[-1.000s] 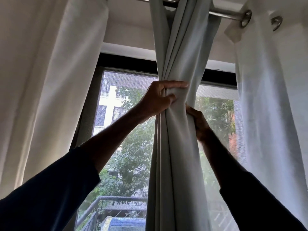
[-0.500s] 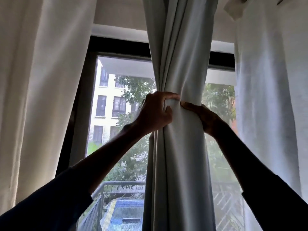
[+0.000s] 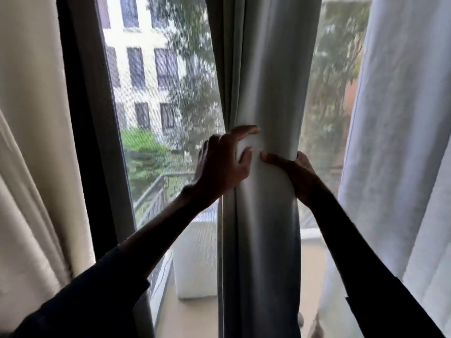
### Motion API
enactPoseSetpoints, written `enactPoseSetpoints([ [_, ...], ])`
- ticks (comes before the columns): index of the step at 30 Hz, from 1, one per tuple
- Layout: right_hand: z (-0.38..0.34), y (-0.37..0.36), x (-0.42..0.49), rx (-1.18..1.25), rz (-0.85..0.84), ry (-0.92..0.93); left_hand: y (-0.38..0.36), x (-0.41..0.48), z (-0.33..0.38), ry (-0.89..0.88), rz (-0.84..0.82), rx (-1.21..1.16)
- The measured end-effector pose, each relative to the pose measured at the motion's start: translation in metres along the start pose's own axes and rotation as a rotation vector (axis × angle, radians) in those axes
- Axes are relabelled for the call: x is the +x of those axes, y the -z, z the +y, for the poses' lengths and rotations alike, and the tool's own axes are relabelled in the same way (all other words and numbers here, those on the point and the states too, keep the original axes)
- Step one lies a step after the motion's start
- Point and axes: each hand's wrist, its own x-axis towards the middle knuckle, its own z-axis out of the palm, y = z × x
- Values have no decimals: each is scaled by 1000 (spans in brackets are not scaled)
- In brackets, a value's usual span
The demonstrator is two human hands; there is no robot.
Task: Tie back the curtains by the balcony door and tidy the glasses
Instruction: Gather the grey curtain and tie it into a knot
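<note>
Grey-green curtain (image 3: 268, 81), gathered into one thick column, and both hands are clamped on it at the same height. The left hand (image 3: 224, 167) wraps the bunch from its left edge, with forefinger and thumb curled onto the front. The right hand (image 3: 296, 173) comes in from the other side, thumb laid across the front and fingers gone round the back where I can't see them. The two thumbs almost meet on the cloth.

The bunch hangs straight down the middle of the glass, between a cream curtain (image 3: 31, 154) on the left and a sheer white curtain (image 3: 402, 142) on the right. The dark door frame (image 3: 83, 118) stands just inside the cream one, and the balcony railing (image 3: 151, 196) shows through the pane.

I'd call this the gathering step, with the folds squeezed together and held. I can't spot a tie, cord or hook anywhere, so nothing is fastened yet. Next up, one hand will likely have to take the whole bundle alone, gripping tightly enough that no pleat slips out, while the other goes for a tie-back and passes it round at that pinch. The glasses aren't in sight, so that half of the job looks untouched.
</note>
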Motion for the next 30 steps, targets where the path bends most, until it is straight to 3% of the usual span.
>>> enactPoseSetpoints([
  [9, 142, 3, -87, 16, 103, -210, -39, -131, -13, 98, -153, 8],
  [19, 203, 12, -157, -56, 210, -275, -59, -235, 1, 160, -213, -62],
  [25, 241, 19, -189, -205, 271, -346, -74, -279, -1, 154, -357, -53],
  [27, 249, 19, -196, -350, 304, -374, -78, -290, 2, 123, -406, -47],
  [30, 256, 8, -209, -605, 368, -275, -86, -305, 3, 125, -489, -40],
])
